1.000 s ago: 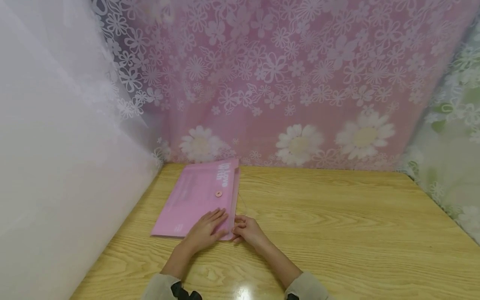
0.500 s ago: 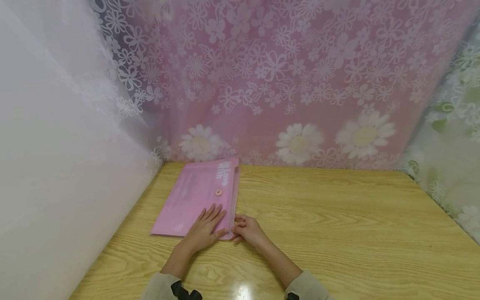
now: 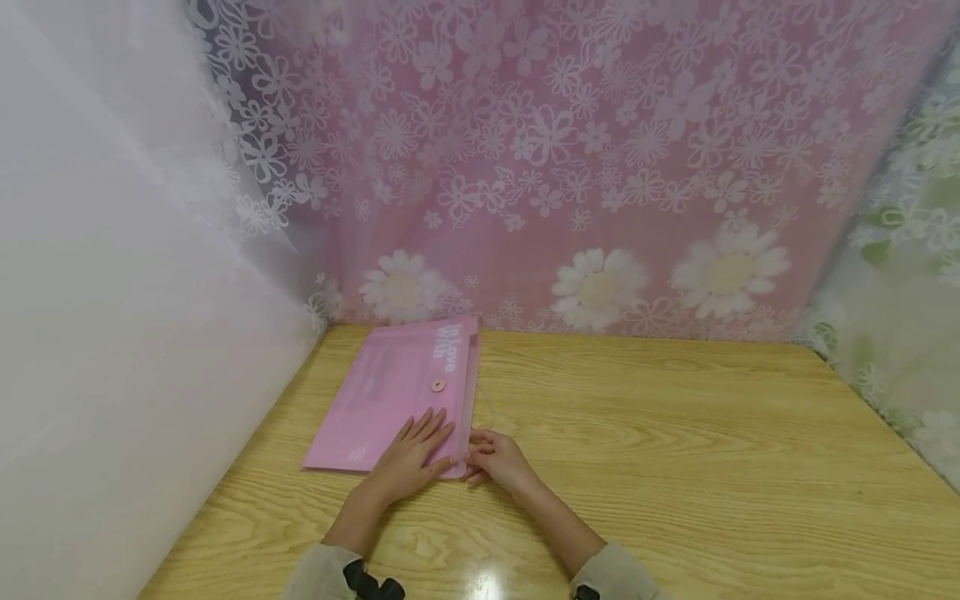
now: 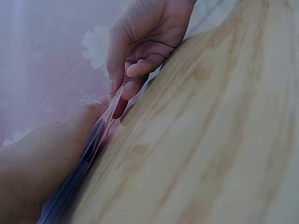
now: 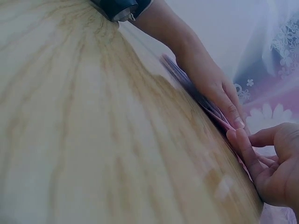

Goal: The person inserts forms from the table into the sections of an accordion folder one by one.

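Observation:
A pink document folder [image 3: 367, 375] with white lettering lies flat at the left of the table. A round button [image 3: 438, 386] sits near its right edge, and a thin string [image 3: 487, 402] trails out beside that edge. My left hand [image 3: 407, 462] rests on the folder's near right part, its fingers spread and straight, the thumb by the corner. At that corner my right hand [image 3: 501, 464] pinches the folder's thin edge between thumb and fingers. The left wrist view shows the right hand [image 4: 145, 42] at the edge close to the left thumb [image 4: 91, 114]. Dark layers show inside the folder's side.
The wood-grain table [image 3: 675, 433] extends to the right of the folder. A pink floral curtain [image 3: 585, 167] hangs along the back, close behind the folder's far end. White sheeting [image 3: 135, 292] borders the left side, and a green-and-white floral sheet [image 3: 915, 275] borders the right.
The left hand's fingers have spread apart and reached slightly farther up the folder since the first frame. The right hand keeps its pinch at the corner, and the folder has barely moved.

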Available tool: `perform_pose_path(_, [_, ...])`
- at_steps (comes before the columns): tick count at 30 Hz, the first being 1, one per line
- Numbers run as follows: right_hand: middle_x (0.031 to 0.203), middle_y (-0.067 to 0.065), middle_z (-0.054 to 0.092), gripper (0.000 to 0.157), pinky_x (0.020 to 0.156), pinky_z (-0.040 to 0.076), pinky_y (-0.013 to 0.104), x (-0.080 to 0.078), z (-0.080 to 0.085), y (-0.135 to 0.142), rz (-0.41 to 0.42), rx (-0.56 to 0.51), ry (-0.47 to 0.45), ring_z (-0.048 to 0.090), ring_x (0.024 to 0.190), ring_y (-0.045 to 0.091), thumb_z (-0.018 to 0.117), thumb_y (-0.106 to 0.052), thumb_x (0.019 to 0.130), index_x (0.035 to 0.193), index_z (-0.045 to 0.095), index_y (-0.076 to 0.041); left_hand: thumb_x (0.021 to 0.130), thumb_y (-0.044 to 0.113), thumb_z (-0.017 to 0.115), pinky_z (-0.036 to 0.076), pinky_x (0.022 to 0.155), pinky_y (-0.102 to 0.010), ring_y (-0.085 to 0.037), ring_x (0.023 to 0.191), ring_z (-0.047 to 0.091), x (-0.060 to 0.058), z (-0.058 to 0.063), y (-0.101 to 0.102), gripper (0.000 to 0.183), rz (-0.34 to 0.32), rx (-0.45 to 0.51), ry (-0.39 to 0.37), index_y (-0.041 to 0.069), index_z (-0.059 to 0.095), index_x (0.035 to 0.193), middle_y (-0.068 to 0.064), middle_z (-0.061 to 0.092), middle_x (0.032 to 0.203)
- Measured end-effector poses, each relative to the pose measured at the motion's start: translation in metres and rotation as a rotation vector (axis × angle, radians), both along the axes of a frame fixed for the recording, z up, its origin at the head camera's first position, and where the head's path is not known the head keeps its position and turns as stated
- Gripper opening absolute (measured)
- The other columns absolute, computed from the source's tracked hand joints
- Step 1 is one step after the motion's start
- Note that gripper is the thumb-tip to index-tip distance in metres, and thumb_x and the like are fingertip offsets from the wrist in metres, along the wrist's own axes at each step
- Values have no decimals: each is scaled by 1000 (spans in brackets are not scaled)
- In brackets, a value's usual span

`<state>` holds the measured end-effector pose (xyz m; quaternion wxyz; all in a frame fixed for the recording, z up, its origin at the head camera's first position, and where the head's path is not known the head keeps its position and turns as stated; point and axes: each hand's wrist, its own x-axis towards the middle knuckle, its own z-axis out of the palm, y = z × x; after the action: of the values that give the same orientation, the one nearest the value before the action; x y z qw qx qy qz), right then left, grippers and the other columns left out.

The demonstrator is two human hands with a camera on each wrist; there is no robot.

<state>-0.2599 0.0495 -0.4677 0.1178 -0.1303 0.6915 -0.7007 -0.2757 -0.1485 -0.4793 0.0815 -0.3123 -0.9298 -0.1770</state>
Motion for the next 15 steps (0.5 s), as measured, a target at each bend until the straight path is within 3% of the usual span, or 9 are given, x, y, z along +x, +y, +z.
perform_pose_path(5, [86,17,64,47,61,53,32,-3,2,6,21,10,-53,64,68,22,51,3,88,129,36,18,94,42,46,9,106,-45,-28,134,16,-3,6,0,56,-25,2,-12,8,41,139,-11,25,147])
perform_pose_path(10, [103,27,61,47,64,53,33,-7,7,26,73,30,-95,65,75,27,51,-2,91,129,33,19,95,42,45,8,106,-46,-29,135,15,-2,19,1,57,-30,21,-81,7,39,140,-12,22,148])
perform_pose_path(15, [108,31,57,48,67,52,38,-15,23,63,80,115,5,64,80,32,49,-3,93,131,30,18,94,41,47,7,106,-48,-30,135,13,-6,38,13,61,-35,3,-73,6,34,142,-12,21,149])
